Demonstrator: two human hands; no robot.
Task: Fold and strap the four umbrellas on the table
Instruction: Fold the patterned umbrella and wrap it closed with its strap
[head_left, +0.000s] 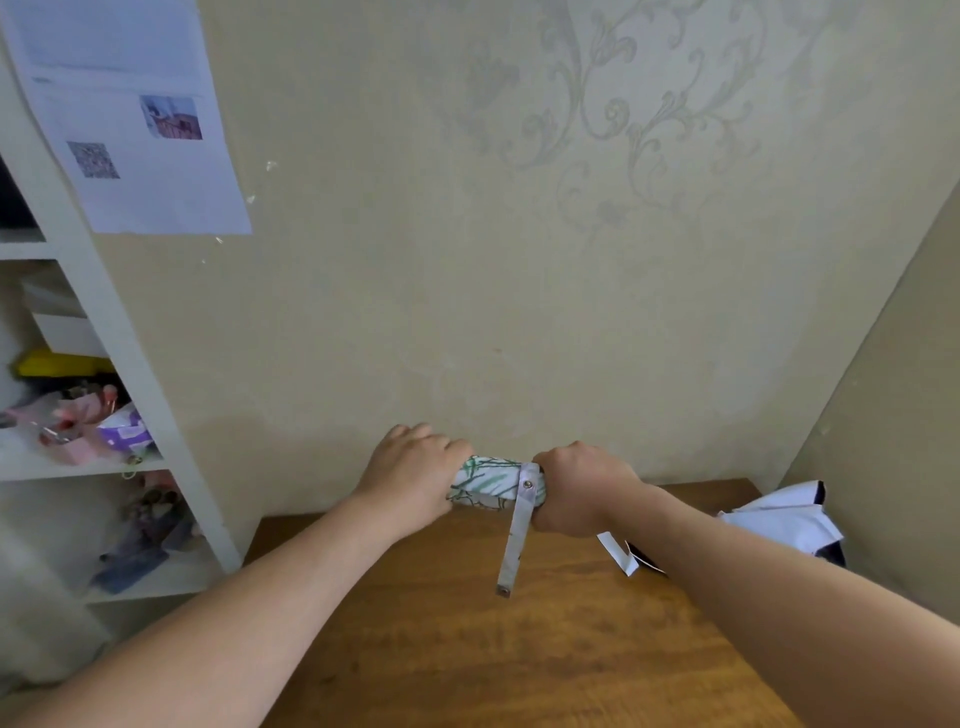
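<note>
Both hands hold the green-patterned umbrella (496, 486) level above the far edge of the table (467, 649). The left hand (415, 475) is closed round one end, the right hand (576, 491) closed round the other. The strap (517, 540) hangs loose from the umbrella, just beside the right hand, its snap unfastened. To do this well, I judge, keep the roll squeezed tight, then wind the strap round it and press the snap. A white umbrella (784, 519) lies on the table, right of the held one.
</note>
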